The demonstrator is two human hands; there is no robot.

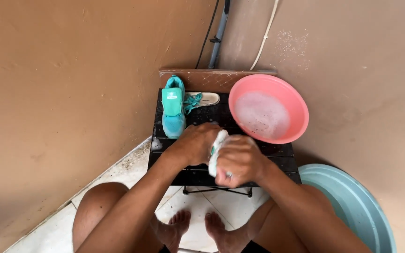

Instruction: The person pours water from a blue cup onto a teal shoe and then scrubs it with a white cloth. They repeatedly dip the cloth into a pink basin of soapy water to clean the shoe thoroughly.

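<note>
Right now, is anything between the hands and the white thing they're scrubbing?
No. The left hand and right hand are pressed against the white insole, with nothing visible between. The teal shoe sits apart, farther back.

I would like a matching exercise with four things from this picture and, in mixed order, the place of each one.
Things:
1. teal shoe
2. pink basin
3. white insole
4. pale green tub

Places:
A. on the floor, lower right
B. back left of the black table
C. right side of the table, holding soapy water
D. lying just right of the shoe

Pairs: 1-B, 2-C, 3-D, 4-A
</note>
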